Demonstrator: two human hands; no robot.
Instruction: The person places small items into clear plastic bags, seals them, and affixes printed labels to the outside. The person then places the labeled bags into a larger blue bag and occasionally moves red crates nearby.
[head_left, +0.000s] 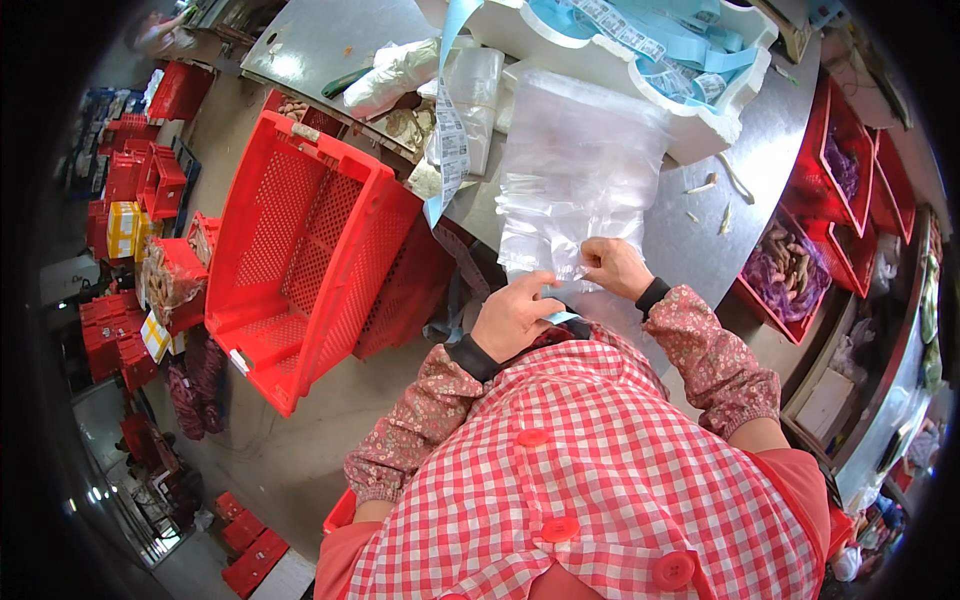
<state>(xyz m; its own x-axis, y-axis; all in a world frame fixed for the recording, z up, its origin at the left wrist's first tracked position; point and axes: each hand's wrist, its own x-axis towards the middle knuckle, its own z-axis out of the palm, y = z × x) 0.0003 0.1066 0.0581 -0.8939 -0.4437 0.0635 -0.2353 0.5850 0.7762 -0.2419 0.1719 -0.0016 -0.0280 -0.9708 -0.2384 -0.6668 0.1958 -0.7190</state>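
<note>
A stack of clear plastic bags (585, 130) lies flat on the metal table, its near edge crumpled and reaching over the table's front edge. At that near edge, my right hand (618, 268) has its fingers closed on a clear plastic bag. Close beside it on the left, my left hand (508, 318) is closed, with a piece of light blue label strip (560, 317) showing under its thumb. Its fingertips touch the edge of the bags. A long light blue label strip (452, 140) hangs over the table's edge, left of the stack.
A white foam box (690, 135) with coiled blue label strips stands at the back of the metal table (765, 150). Plastic-wrapped bundles (400, 75) lie left. An empty red crate (300, 250) tilts beside the table; red crates with roots in purple netting (790, 265) stand right.
</note>
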